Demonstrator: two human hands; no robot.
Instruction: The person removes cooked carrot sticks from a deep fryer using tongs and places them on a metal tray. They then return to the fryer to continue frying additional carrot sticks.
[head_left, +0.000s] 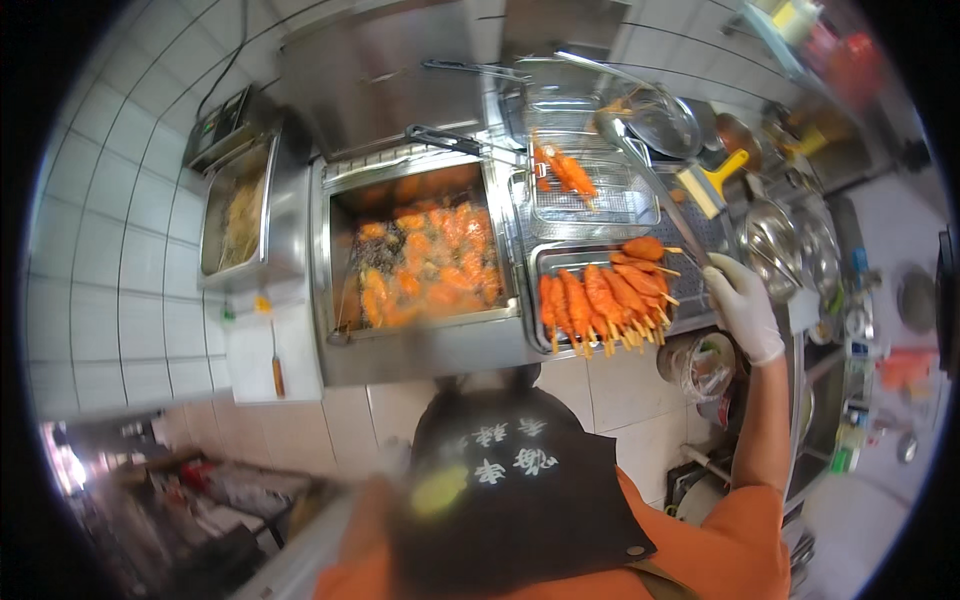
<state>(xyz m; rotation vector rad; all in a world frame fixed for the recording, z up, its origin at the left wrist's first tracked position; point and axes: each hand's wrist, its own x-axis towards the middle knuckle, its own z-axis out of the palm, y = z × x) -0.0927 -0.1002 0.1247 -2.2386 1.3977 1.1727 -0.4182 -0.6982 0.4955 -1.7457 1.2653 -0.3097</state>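
Note:
My right hand (739, 307), in a white glove, is closed around the long metal handle (675, 214) of a utensil. The utensil's rounded metal head (611, 126) reaches over the wire baskets. Just left of this hand, a steel tray (534, 300) holds several orange-coated meat skewers (600, 292), their wooden sticks pointing mostly towards me. A fryer (420, 322) bubbles further left, with orange pieces (457, 232) frying in the oil. My left hand (390, 454) hangs low beside the dark apron, so blurred that its fingers cannot be made out.
Behind the tray, a wire fry basket (622, 191) contains a few orange skewers (564, 174). A yellow-handled scraper (716, 184) and steel bowls (769, 240) are to the right. A second, smaller fryer (289, 202) stands left. Below the counter's right side is a lined bucket (671, 367).

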